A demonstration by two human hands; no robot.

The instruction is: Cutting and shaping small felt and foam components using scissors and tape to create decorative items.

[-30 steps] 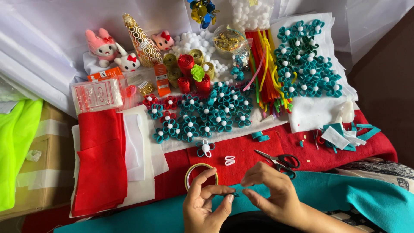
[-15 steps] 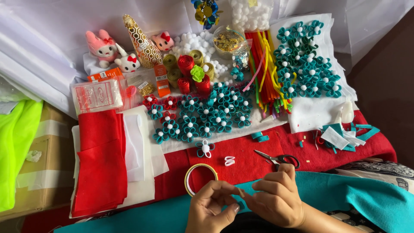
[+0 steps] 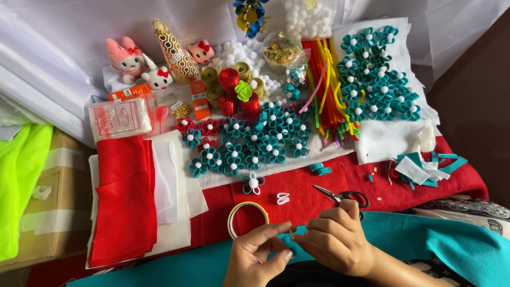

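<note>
My left hand (image 3: 258,256) and my right hand (image 3: 336,239) meet at the bottom centre, fingertips pinched together over a teal felt sheet (image 3: 425,239). A small teal piece sits between the fingertips, mostly hidden. A roll of yellow tape (image 3: 247,218) lies just above my left hand on the red felt (image 3: 303,199). Black-handled scissors (image 3: 344,195) rest right above my right hand. A single teal felt flower (image 3: 253,183) and a small white loop (image 3: 283,199) lie between them.
Several teal and red felt flowers (image 3: 255,141) fill the middle, with more (image 3: 378,74) on white felt at right. Coloured pipe cleaners (image 3: 326,87), felt rolls (image 3: 234,87), pompoms, plush toys (image 3: 127,56), folded red felt (image 3: 123,202) and a cardboard box (image 3: 48,212) surround them.
My hands have stayed at the bottom centre, drawing slightly lower and closer together, with the fingers still working the small piece. Nothing on the table has moved.
</note>
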